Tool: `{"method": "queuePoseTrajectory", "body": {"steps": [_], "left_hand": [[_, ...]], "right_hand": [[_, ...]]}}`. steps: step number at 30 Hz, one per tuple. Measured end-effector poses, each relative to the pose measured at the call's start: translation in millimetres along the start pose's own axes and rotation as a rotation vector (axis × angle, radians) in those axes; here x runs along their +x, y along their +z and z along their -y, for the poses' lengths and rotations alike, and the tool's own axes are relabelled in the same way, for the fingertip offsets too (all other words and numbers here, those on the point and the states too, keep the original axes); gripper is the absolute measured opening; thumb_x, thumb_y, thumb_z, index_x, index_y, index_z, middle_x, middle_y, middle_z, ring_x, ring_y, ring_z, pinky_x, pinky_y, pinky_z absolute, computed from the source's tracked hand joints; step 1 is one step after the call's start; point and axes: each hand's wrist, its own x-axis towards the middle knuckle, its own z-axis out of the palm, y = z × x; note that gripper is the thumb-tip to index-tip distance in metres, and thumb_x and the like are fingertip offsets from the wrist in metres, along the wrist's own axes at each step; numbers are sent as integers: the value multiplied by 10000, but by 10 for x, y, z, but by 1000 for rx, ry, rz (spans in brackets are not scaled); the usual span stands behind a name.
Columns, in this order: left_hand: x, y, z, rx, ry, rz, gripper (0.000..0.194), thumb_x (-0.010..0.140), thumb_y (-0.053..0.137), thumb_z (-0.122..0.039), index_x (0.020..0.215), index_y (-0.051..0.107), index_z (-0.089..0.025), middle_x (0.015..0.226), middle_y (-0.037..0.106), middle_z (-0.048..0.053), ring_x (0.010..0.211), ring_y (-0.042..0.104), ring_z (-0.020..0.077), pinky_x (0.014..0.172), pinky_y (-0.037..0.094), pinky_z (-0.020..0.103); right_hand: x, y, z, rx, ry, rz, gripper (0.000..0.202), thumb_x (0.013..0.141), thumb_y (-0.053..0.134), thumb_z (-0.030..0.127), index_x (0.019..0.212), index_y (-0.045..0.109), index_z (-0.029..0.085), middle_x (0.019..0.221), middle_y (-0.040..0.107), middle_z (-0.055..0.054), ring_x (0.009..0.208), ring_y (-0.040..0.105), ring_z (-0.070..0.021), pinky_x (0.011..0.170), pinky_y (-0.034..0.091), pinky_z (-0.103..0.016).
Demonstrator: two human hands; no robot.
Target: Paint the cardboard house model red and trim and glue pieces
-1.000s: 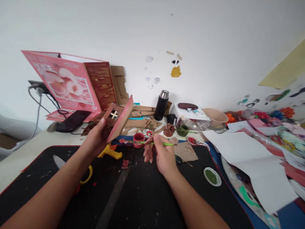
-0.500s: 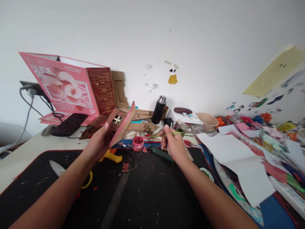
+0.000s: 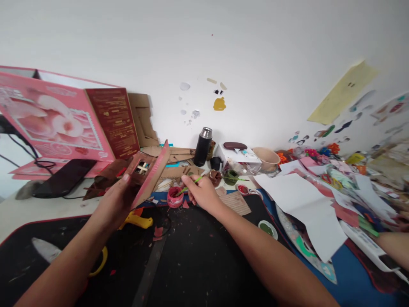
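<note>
My left hand [image 3: 114,197] is closed round a small cardboard house model [image 3: 152,175], brown with a pink-edged panel and a barred window. Pinched in my right hand [image 3: 203,194] is a thin green paintbrush [image 3: 188,186]. Its tip is in the mouth of a small jar of red paint [image 3: 175,198] on the far side of the black mat. Just beyond the right hand stand a jar of brown paint [image 3: 214,178] and a jar of dark green paint [image 3: 231,177], with another brush lying across them.
Yellow-handled scissors [image 3: 101,262] lie under my left forearm, near a yellow tool [image 3: 138,219]. A black flask [image 3: 203,147] stands at the back. White paper [image 3: 306,204] covers part of the right side. Another person's arm [image 3: 394,247] shows at the right edge.
My right hand has moved left with the paintbrush, from beside the brown jar to the red paint jar, where the tip now dips. The view has shifted right; my left hand keeps the house model.
</note>
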Motion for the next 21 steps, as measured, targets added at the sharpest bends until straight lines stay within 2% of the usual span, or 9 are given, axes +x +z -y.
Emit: {"method": "queuePoseTrajectory", "body": {"steps": [3, 6, 9, 11, 14, 17, 19, 21], "left_hand": [[-5, 21, -2, 7, -18, -10, 676, 787, 914, -655, 1348, 795, -298, 1227, 879, 12, 1290, 759, 344, 1060, 658, 390], [-24, 37, -19, 30, -38, -26, 645, 782, 908, -668, 1320, 808, -325, 1235, 879, -3, 1308, 751, 362, 1065, 664, 423], [-32, 27, -28, 45, -40, -28, 652, 804, 883, -672, 1364, 792, -351, 1236, 879, -10, 1365, 721, 376, 1101, 655, 466], [-28, 11, -26, 54, -45, -33, 614, 847, 845, -663, 1375, 786, -355, 1254, 874, -8, 1408, 695, 370, 1125, 644, 483], [-21, 8, -22, 78, -72, -81, 517, 869, 823, -652, 1292, 816, -355, 1255, 874, -23, 1445, 671, 361, 1136, 642, 487], [-34, 53, -32, 119, -59, -135, 472, 816, 851, -673, 1177, 841, -369, 1216, 882, -53, 1484, 640, 369, 1131, 648, 475], [-45, 82, -42, 146, -56, -109, 516, 802, 856, -679, 1229, 831, -389, 1233, 876, -71, 1518, 609, 367, 1130, 647, 466], [-44, 81, -44, 154, -95, -62, 626, 826, 837, -683, 1384, 775, -406, 1269, 863, -78, 1520, 605, 366, 1125, 647, 479]], "right_hand": [[-37, -28, -7, 22, 19, 10, 496, 936, 775, 721, 913, 768, 225, 508, 652, 40, 388, 525, -131, 431, 365, -243], [-118, -161, -22, 87, 34, -90, 497, 895, 810, 712, 947, 776, 219, 512, 636, 45, 443, 548, -142, 460, 385, -240], [-245, -360, -64, 145, 46, -204, 571, 897, 742, 792, 821, 707, 227, 524, 585, 52, 466, 533, -133, 457, 387, -235], [-348, -490, -109, 191, 77, -266, 634, 907, 687, 837, 715, 603, 239, 508, 535, 60, 423, 460, -112, 414, 333, -230], [-496, -645, -197, 260, 143, -326, 647, 855, 718, 856, 724, 588, 236, 497, 520, 65, 394, 411, -98, 376, 267, -215], [-588, -764, -288, 336, 218, -379, 632, 806, 767, 839, 824, 645, 219, 518, 523, 80, 367, 381, -82, 356, 206, -200], [-609, -839, -342, 378, 255, -409, 655, 760, 805, 830, 909, 670, 206, 540, 545, 84, 353, 372, -74, 350, 181, -191], [-598, -911, -389, 409, 271, -444, 672, 719, 841, 817, 927, 650, 207, 564, 569, 82, 356, 380, -68, 354, 176, -180]]}}
